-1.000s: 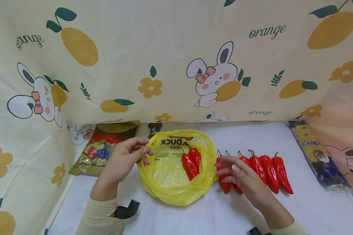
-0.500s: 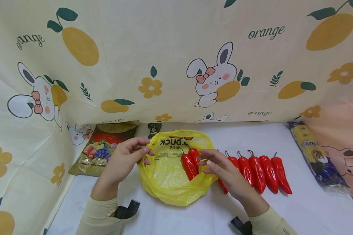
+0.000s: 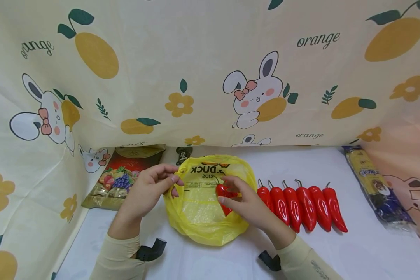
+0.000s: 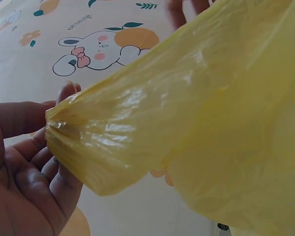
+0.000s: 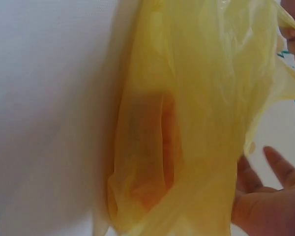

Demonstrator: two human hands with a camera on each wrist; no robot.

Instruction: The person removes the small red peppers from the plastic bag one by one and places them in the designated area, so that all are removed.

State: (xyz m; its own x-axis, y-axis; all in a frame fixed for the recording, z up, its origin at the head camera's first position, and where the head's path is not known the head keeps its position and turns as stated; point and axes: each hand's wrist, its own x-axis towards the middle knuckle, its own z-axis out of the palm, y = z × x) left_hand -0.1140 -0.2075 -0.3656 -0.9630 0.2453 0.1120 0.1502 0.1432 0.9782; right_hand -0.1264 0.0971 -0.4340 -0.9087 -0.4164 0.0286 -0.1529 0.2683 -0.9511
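My left hand point(image 3: 143, 192) pinches the left rim of a yellow plastic bag point(image 3: 182, 229) between thumb and fingers; the left wrist view shows the film of the bag point(image 4: 128, 132) gathered there. Inside the open bag lie two red chili peppers point(image 3: 221, 189), partly covered by my right hand point(image 3: 248, 204). That hand hovers over the bag's right side, thumb and fingers apart, with nothing between them. From the right wrist, red shows dimly through the bag point(image 5: 211, 59), beside my right hand point(image 5: 275, 201). Several more red chili peppers point(image 3: 305, 204) lie in a row right of the bag.
A red and gold package with fruit pictures point(image 3: 126, 175) lies at the back left. Behind the yellow bag is a small black packet point(image 3: 184, 154). A blue and yellow package point(image 3: 378, 182) lies far right. Patterned cloth point(image 3: 203, 77) rises behind the white table point(image 3: 203, 264).
My right hand has moved left, from above the row of peppers to over the bag's opening. The left hand has stayed in place, pinching the rim.
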